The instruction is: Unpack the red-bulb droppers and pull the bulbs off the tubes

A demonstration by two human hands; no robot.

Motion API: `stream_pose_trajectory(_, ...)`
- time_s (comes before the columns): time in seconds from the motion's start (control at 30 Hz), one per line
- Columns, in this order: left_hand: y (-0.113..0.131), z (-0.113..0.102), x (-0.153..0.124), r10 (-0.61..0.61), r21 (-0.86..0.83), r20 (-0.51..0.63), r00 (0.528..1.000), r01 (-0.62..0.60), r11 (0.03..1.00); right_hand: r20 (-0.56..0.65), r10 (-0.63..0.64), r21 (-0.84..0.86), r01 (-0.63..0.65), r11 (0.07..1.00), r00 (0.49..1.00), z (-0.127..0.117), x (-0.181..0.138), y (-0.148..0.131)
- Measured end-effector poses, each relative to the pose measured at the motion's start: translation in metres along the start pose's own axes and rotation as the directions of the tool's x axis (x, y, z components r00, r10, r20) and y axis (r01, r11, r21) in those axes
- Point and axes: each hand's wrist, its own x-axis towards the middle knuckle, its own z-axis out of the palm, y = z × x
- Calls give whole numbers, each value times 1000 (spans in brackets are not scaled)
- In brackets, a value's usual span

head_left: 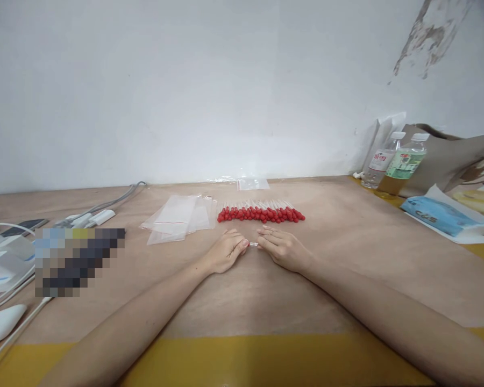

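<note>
My left hand is closed, pinching the red end of a small clear-and-white red-tipped stick between thumb and fingers. At the stick's other end, the fingers of my right hand are closed on it; their tips are partly hidden. Just beyond both hands lies a row of several red-tipped sticks, red ends towards me and pale shafts towards the wall. Left of that row, clear zip bags are spread in an overlapping pile.
Another clear bag lies by the wall. On the right stand two bottles, a tissue pack and a grey-brown bag. Cables, chargers, a white mouse and a blurred-out object occupy the left.
</note>
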Motion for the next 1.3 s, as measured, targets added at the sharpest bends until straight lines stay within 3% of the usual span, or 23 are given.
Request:
stream_pose_trajectory(0.17,-2,5,-2,51,62,-111,992,-44,997,26,165,236,-166,958,986,1,-1,-3)
stream_pose_trajectory(0.33,-1,8,-2,129,161,-190,973,-98,982,92,191,348,-211,913,977,-1,2,-4)
stream_pose_trajectory(0.53,4,3,-1,68,216,-126,990,-40,976,51,217,254,-222,941,975,7,-4,-1)
stream_pose_trajectory(0.87,2,4,-2,17,166,-53,998,-8,986,-5,19,-16,-19,1000,1000,-2,-2,0)
stream_pose_trajectory(1.13,5,0,-5,13,74,-28,1000,-11,997,-62,-99,-79,94,992,993,-4,-4,2)
stream_pose_trajectory(1.3,4,0,-7,4,18,-17,1000,-3,1000,-72,-109,-94,102,990,992,-5,-4,3)
